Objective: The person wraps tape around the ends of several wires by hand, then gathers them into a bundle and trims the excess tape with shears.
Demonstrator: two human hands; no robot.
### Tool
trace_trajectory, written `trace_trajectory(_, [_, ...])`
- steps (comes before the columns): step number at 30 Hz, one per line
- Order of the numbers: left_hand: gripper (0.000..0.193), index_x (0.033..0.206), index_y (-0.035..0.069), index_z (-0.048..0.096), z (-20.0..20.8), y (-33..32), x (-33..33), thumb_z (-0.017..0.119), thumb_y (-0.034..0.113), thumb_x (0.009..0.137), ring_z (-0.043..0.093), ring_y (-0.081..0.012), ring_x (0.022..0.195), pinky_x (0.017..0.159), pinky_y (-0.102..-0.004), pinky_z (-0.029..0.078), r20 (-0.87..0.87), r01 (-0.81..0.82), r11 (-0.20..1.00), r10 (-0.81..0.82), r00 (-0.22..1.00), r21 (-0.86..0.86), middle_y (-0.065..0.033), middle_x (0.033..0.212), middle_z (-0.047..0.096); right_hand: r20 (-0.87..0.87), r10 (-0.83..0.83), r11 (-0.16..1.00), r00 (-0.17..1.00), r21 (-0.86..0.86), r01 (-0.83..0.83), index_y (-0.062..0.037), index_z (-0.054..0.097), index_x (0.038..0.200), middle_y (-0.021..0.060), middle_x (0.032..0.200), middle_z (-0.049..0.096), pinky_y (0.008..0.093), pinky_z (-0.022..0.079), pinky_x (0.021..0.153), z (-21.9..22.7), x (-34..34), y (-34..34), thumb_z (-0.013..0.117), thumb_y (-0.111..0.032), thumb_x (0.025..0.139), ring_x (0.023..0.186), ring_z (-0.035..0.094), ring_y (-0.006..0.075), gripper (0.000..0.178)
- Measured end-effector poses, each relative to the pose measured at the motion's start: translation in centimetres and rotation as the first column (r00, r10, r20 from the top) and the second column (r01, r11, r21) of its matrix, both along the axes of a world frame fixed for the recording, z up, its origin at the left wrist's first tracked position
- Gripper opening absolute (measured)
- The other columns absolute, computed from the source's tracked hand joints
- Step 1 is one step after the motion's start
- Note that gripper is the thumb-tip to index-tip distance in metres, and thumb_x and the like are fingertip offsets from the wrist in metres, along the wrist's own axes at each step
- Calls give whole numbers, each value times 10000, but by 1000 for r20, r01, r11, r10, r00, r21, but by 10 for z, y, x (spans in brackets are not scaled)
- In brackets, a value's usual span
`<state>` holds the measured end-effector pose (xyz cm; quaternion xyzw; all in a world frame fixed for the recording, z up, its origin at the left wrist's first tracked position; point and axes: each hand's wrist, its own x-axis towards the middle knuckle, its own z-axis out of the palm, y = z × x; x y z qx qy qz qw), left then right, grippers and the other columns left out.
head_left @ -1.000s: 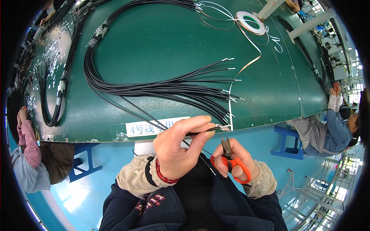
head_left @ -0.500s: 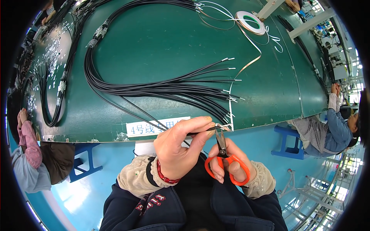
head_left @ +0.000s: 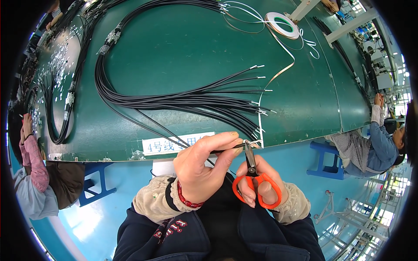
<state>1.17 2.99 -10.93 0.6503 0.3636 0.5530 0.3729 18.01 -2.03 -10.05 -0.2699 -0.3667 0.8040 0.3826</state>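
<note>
My left hand (head_left: 204,158) pinches a thin black cable (head_left: 224,151) near its end, just off the table's front edge. In my right hand (head_left: 265,189) is a pair of scissors (head_left: 251,169) with orange handles, my thumb and fingers through the loops. The blades point away from me and meet the cable's whitish end beside my left fingertips; they look almost closed. A narrow white tape (head_left: 261,126) runs down to that end. Beyond my hands lies a bundle of black cables (head_left: 174,101), its fanned ends tipped with bare silvery pieces.
A roll of white tape (head_left: 272,18) stands at the far right of the green table (head_left: 183,52), near a pale post. A white label (head_left: 161,146) marks the front edge. Other people sit at left and right by blue stools (head_left: 324,161). More cable bundles lie at left.
The scissor blades have come closer together at the cable's end. My left hand has hardly moved. At the far left, another person's hands have shifted upward.
</note>
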Motion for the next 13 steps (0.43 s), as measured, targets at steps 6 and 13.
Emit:
trace_trajectory(6, [325, 1055, -31, 504, 1, 0, 0, 604, -137, 764, 660, -177, 771, 682, -261, 527, 12, 16, 1000, -16, 1000, -23, -155, 878, 667, -8, -18, 1000, 1000, -8, 18, -7, 385, 1131, 37, 624, 478, 196, 382, 454, -1, 1, 0, 533, -346, 895, 459, 439, 84, 439])
trace_trajectory(13, [334, 1075, -23, 495, 0, -1, -1, 608, -121, 776, 661, -190, 771, 679, -260, 531, 6, 22, 999, -22, 1000, -24, -154, 884, 667, -41, -17, 1000, 999, -11, 17, -8, 391, 1130, 36, 614, 480, 195, 383, 451, -5, 1, 1, 568, -325, 878, 458, 445, 87, 442])
